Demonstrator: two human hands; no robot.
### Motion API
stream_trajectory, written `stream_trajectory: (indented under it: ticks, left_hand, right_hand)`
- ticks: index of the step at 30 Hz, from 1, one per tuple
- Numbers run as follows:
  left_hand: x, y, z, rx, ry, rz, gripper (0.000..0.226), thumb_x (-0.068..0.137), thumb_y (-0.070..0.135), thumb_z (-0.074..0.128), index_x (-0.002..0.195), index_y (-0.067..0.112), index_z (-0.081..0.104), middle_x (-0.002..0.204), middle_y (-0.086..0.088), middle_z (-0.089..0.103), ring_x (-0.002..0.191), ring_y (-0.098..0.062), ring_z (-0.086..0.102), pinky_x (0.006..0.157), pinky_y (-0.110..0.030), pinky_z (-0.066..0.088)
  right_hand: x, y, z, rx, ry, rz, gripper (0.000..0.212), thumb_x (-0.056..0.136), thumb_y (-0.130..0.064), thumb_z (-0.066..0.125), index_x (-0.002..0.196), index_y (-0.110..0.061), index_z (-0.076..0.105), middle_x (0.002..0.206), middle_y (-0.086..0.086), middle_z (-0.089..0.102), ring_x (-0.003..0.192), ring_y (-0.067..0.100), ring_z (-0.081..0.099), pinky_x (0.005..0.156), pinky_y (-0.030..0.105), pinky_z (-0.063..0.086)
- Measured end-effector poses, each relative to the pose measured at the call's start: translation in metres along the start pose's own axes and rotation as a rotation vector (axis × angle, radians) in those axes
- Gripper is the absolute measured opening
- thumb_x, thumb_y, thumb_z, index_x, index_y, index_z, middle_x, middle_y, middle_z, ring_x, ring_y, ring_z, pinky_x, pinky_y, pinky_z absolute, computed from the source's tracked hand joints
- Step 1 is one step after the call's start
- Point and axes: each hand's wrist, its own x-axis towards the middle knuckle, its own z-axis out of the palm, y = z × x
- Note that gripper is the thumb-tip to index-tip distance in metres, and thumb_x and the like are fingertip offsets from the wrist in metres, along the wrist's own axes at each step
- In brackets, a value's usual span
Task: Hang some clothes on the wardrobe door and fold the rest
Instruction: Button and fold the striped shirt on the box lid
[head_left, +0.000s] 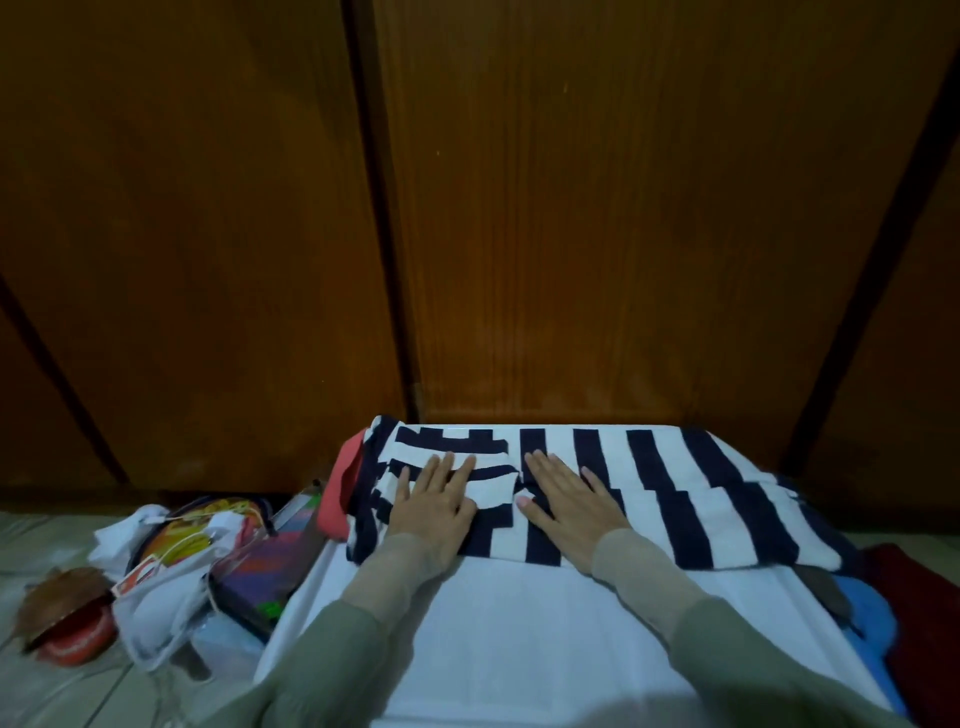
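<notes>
A navy-and-white striped garment (691, 499) lies spread across the far half of a white surface (519, 634). Its left part is folded over, with a red-orange piece of cloth (340, 493) at its left edge. My left hand (434, 506) presses flat on the folded left part, fingers straight and spread. My right hand (569, 506) lies flat on the stripes just beside it, fingers straight. Brown wooden wardrobe doors (571, 234) rise right behind the surface.
On the floor to the left sits a heap of white plastic bags and colourful packets (197, 561), plus a brown and red object (62, 618). Blue cloth (867, 618) and dark red cloth (919, 597) lie at the right edge.
</notes>
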Motion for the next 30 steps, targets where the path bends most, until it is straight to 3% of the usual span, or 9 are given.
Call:
stream_trajectory:
  ticks: [4,7,9,11,15,20,25,27,30]
  left_hand:
    - [0.012,0.039,-0.010,0.011,-0.085,-0.131,0.060,0.101,0.037,0.018,0.150,0.021,-0.013,0.156,-0.015,-0.014,0.144,-0.033,-0.013,0.116,-0.050,-0.006]
    - [0.016,0.074,-0.009,0.022,-0.056,0.048,0.057,0.101,0.037,0.019,0.151,0.027,-0.007,0.158,-0.009,-0.014,0.145,-0.027,-0.014,0.114,-0.056,-0.009]
    - [0.016,0.095,-0.005,-0.027,-0.005,0.184,0.050,0.101,0.038,0.021,0.149,0.029,0.014,0.159,-0.002,0.004,0.146,-0.022,-0.002,0.113,-0.055,-0.009]
    - [0.017,0.109,-0.001,-0.084,0.083,0.231,0.041,0.099,0.040,0.030,0.137,0.026,0.035,0.146,0.000,0.032,0.140,-0.020,0.022,0.116,-0.052,0.001]
    - [0.022,0.107,-0.004,0.007,0.147,0.259,0.038,0.099,0.043,0.030,0.125,0.019,0.043,0.128,-0.002,0.046,0.122,-0.021,0.039,0.108,-0.041,0.026]
    - [0.025,0.077,-0.005,0.088,0.149,0.293,0.044,0.098,0.049,0.021,0.121,0.024,0.048,0.122,0.004,0.055,0.115,-0.016,0.046,0.104,-0.036,0.027]
    - [0.021,0.067,-0.011,0.124,0.213,0.300,0.041,0.101,0.043,0.022,0.110,0.021,0.055,0.112,0.002,0.062,0.102,-0.017,0.056,0.089,-0.027,0.040]
    - [0.018,0.066,-0.014,0.137,0.269,0.283,0.041,0.100,0.044,0.022,0.103,0.021,0.056,0.105,0.002,0.064,0.097,-0.017,0.057,0.084,-0.027,0.041]
    - [0.019,0.063,-0.018,0.166,0.303,0.252,0.054,0.095,0.052,0.013,0.105,0.023,0.056,0.107,0.004,0.062,0.103,-0.016,0.052,0.091,-0.030,0.034]
  right_hand:
    - [-0.013,0.030,-0.005,-0.157,-0.051,0.040,0.056,0.104,-0.032,0.020,0.148,-0.028,-0.014,0.156,-0.002,-0.022,0.144,0.014,-0.017,0.116,0.046,-0.004]
    - [-0.029,0.055,-0.017,-0.091,-0.049,0.151,0.054,0.102,-0.041,0.014,0.150,-0.029,-0.007,0.158,-0.006,-0.014,0.145,0.011,-0.010,0.115,0.050,-0.005]
    - [-0.041,0.077,-0.025,-0.086,0.007,0.210,0.052,0.102,-0.041,0.021,0.150,-0.027,0.010,0.159,-0.005,0.005,0.146,0.012,0.006,0.115,0.050,-0.003]
    - [-0.054,0.102,-0.035,-0.060,0.090,0.242,0.042,0.100,-0.038,0.031,0.141,-0.028,0.032,0.148,-0.004,0.031,0.138,0.014,0.027,0.115,0.049,0.002]
    - [-0.076,0.133,-0.046,-0.011,0.167,0.185,0.020,0.095,-0.035,0.046,0.113,-0.027,0.052,0.123,-0.007,0.044,0.125,0.010,0.035,0.112,0.036,0.013]
    - [-0.076,0.133,-0.045,-0.034,0.239,0.125,0.002,0.097,-0.030,0.043,0.095,-0.029,0.043,0.102,-0.010,0.045,0.112,0.011,0.040,0.103,0.030,0.021]
    - [-0.076,0.127,-0.055,0.013,0.256,0.102,0.006,0.101,-0.026,0.036,0.095,-0.023,0.038,0.103,-0.005,0.055,0.103,0.017,0.050,0.088,0.031,0.031]
    - [-0.076,0.129,-0.061,-0.020,0.291,0.084,0.009,0.101,-0.030,0.035,0.095,-0.024,0.039,0.098,-0.007,0.052,0.101,0.015,0.047,0.090,0.032,0.030]
    - [-0.068,0.137,-0.065,-0.062,0.323,0.063,0.016,0.098,-0.041,0.040,0.090,-0.027,0.044,0.096,-0.010,0.053,0.094,0.010,0.040,0.092,0.034,0.028]
